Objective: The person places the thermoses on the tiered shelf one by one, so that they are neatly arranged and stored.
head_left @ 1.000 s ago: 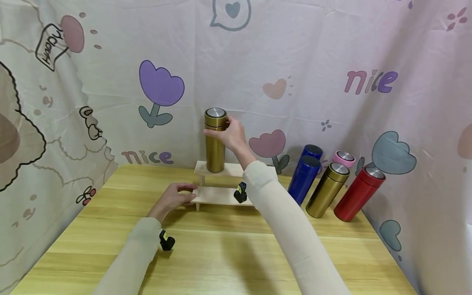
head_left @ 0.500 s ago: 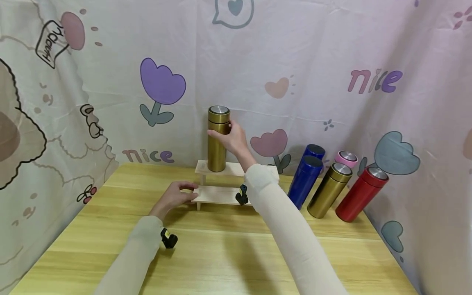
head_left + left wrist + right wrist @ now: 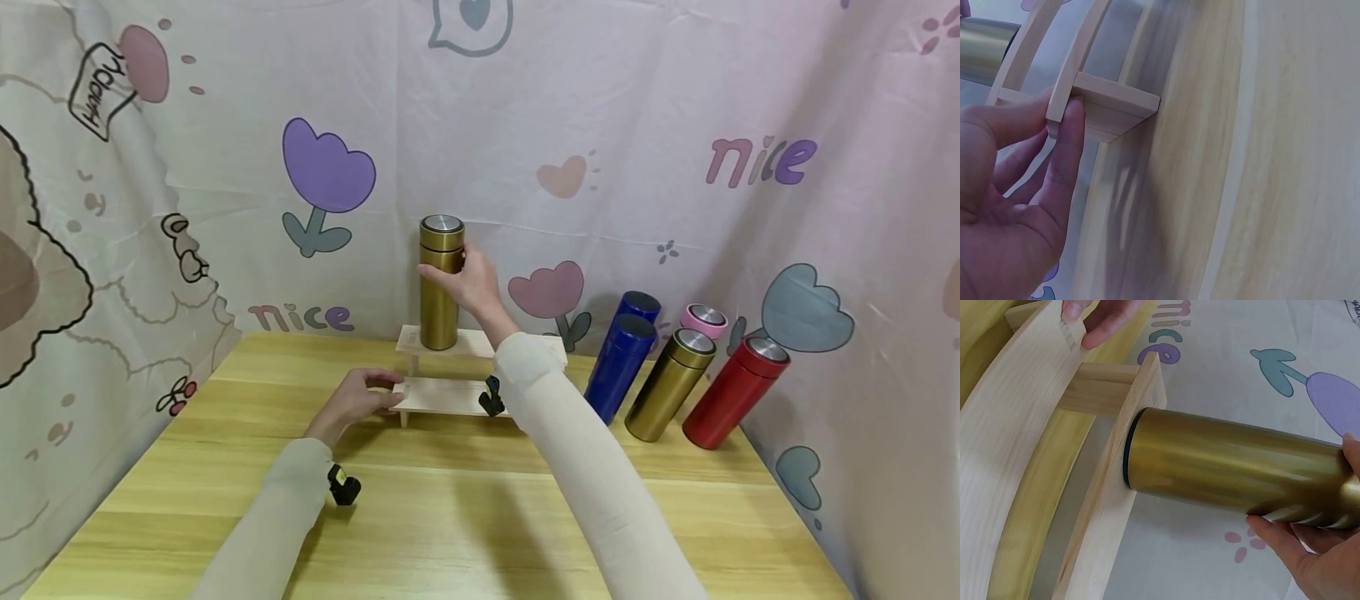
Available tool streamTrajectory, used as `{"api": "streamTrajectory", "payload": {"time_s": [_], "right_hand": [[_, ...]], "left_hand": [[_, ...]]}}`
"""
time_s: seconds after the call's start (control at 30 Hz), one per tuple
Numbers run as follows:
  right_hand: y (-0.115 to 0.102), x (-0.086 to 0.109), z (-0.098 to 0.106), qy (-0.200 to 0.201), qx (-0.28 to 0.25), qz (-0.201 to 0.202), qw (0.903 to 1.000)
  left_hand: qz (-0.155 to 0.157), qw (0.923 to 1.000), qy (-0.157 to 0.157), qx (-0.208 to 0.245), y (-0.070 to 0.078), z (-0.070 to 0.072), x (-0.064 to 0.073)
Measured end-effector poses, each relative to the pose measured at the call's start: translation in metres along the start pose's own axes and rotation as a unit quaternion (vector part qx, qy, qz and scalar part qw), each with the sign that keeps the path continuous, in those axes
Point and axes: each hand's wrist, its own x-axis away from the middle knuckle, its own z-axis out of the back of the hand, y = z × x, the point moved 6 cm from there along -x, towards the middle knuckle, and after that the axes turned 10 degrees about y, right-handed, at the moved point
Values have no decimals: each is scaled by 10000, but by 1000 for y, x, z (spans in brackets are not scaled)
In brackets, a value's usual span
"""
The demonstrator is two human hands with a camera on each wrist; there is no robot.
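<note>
A gold thermos flask with a silver-topped lid stands upright on the upper step of a two-step wooden stand, towards its left end. My right hand grips the flask's upper body, thumb on the near side and fingers behind. In the right wrist view the base of the flask meets the upper board. My left hand pinches the left end of the lower step. The left wrist view shows the thumb on one face of the board and fingers on the other.
Right of the stand are two blue flasks, another gold flask, a red flask and a pink-lidded flask partly hidden behind. A patterned cloth hangs behind the wooden table.
The view shifts slightly. Both hands keep their hold, and the gold flask stays on the upper step with little visible movement.
</note>
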Motion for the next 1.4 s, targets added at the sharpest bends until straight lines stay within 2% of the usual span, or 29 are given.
{"api": "streamTrajectory", "payload": {"time_s": [0.23, 0.33, 0.43, 0.63, 0.73, 0.87, 1.07, 1.4], "right_hand": [[2, 1, -3, 208, 94, 48, 9997], [4, 2, -3, 227, 46, 50, 9997], [4, 4, -4, 152, -13, 33, 9999], [7, 8, -5, 59, -214, 40, 9997], [7, 10, -5, 8, -255, 90, 9996], [9, 14, -4, -258, -388, -43, 9989], [22, 24, 6, -557, -401, -538, 9962], [41, 50, 34, -841, -160, -387, 9956]], "left_hand": [[161, 9993, -150, 304, -2, -1, 0], [160, 9994, -215, 224, -2, -2, 0], [115, 9997, -193, 43, -3, -1, 1], [146, 9997, -198, 75, -5, -2, 3], [145, 9997, -195, -65, -5, -1, 2], [97, 9996, -176, -181, -4, -1, 1], [157, 9996, -205, 59, -4, -1, 1], [245, 9985, -247, 424, -8, -3, 0]]}}
